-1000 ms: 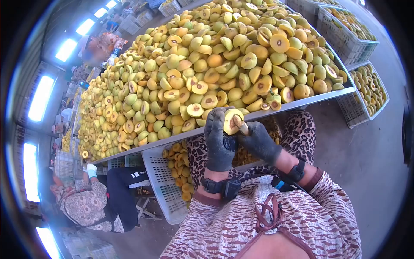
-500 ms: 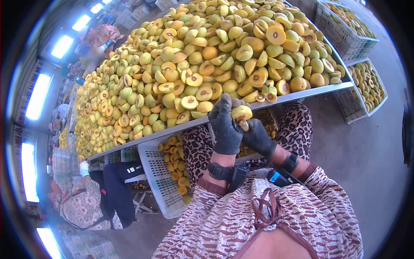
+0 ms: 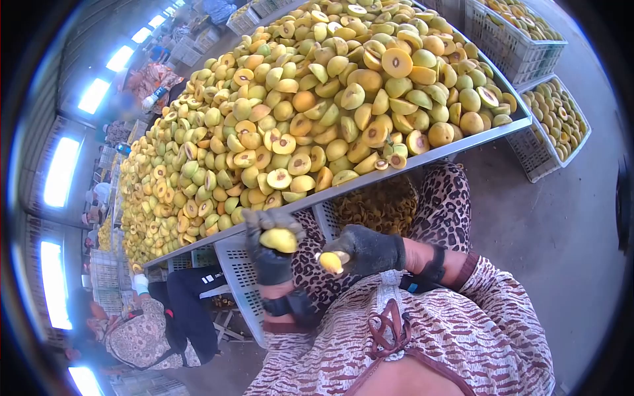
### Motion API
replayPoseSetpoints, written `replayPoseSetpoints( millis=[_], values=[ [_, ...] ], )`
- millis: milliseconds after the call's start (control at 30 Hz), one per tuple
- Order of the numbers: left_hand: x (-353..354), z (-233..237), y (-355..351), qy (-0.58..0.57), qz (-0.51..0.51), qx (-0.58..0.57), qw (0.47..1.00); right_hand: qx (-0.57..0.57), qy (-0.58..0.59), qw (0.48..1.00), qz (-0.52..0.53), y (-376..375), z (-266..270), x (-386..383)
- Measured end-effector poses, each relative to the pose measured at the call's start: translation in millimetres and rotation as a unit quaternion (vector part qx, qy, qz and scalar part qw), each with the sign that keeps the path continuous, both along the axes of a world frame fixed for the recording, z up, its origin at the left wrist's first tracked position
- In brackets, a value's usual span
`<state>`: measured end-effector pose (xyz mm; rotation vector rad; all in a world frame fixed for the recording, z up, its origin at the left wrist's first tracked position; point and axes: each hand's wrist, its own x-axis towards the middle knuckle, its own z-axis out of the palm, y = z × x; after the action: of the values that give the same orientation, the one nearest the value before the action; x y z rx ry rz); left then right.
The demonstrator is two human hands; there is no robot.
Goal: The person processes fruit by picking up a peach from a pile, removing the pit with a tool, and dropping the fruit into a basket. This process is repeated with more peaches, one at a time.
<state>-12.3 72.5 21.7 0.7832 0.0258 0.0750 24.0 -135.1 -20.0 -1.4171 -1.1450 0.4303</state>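
My left hand [image 3: 267,254], in a dark glove and blurred by motion, is closed around a yellow-green peach half [image 3: 279,240], above the white crate [image 3: 232,261] by my left knee. In front of my lap, my right hand [image 3: 373,251], also gloved, grips a small pitting tool [image 3: 341,255], mostly hidden by the fingers. A yellow piece of fruit [image 3: 330,263] shows at its tip. Beyond both hands, a large heap of halved peaches [image 3: 297,125] covers a metal-edged table [image 3: 436,146].
Between my knees stands a container of brown-yellow scraps [image 3: 376,208]. Crates of peach halves [image 3: 555,125] stand on the floor at the right. To the left sits a co-worker [image 3: 148,317] with a white-gloved hand at the table edge. Other people are farther back.
My hands have come apart and away from the table edge. The left has moved left and down with the peach half; the right has drawn back toward my lap with the tool.
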Motion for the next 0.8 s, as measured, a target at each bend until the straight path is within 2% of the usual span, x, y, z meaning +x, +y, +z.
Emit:
replayPoseSetpoints(
  millis=[33, 67, 100, 133, 167, 200, 267, 300, 333, 433, 467, 567, 600, 633, 667, 700, 733, 767, 800],
  values=[
    [-12, 3, 28, 0.026, 0.057, 0.027, 0.998, 0.018, 0.049, 0.999, 0.009, -2, -12, 4],
    [-28, 11, 43, 0.092, 0.185, 0.233, 0.950, -0.098, 0.005, 0.994, -0.046, -12, -25, 9],
    [-36, -9, 87, 0.130, 0.227, 0.354, 0.898, -0.215, -0.041, 0.971, -0.098, -25, -38, 15],
    [-43, -38, 132, 0.131, 0.255, 0.530, 0.798, -0.363, -0.119, 0.918, -0.102, -35, -48, 17],
    [-41, -54, 159, 0.121, 0.271, 0.685, 0.666, -0.499, -0.196, 0.837, -0.110, -39, -53, 21],
    [-28, -52, 151, 0.116, 0.274, 0.684, 0.666, -0.498, -0.199, 0.836, -0.114, -37, -52, 27],
    [-2, -49, 100, -0.080, 0.295, 0.735, 0.606, -0.408, -0.055, 0.891, -0.190, -36, -53, 20],
    [23, -47, 71, -0.086, 0.248, 0.710, 0.654, -0.409, -0.055, 0.891, -0.189, -35, -56, 16],
    [47, -39, 28, -0.068, 0.239, 0.692, 0.677, -0.380, -0.045, 0.902, -0.202, -35, -61, 14],
    [108, -32, -68, -0.237, 0.150, 0.676, 0.681, -0.344, -0.029, 0.913, -0.217, -48, -71, 7],
    [122, -30, -97, -0.255, 0.126, 0.692, 0.663, -0.335, -0.021, 0.919, -0.209, -55, -73, 3],
    [152, -32, -148, -0.173, 0.066, 0.853, 0.488, -0.303, -0.034, 0.911, -0.276, -73, -70, 0],
    [164, -36, -147, -0.181, 0.073, 0.849, 0.491, -0.252, -0.077, 0.908, -0.326, -79, -64, -2],
    [179, -47, -136, -0.205, 0.066, 0.795, 0.567, -0.252, -0.084, 0.905, -0.331, -83, -60, 1],
    [185, -46, -128, -0.224, 0.055, 0.735, 0.637, -0.143, 0.075, 0.916, -0.368, -85, -58, 2],
    [185, -49, -118, -0.222, 0.055, 0.737, 0.636, -0.029, 0.236, 0.891, -0.387, -86, -57, 0],
    [180, -46, -108, -0.221, 0.037, 0.691, 0.687, 0.019, 0.243, 0.871, -0.427, -84, -44, 5],
    [173, -35, -100, -0.221, 0.019, 0.644, 0.732, 0.023, 0.245, 0.872, -0.423, -88, -31, 11],
    [156, -27, -93, -0.203, -0.022, 0.615, 0.762, 0.058, 0.352, 0.845, -0.399, -91, -17, 18]
  ],
)
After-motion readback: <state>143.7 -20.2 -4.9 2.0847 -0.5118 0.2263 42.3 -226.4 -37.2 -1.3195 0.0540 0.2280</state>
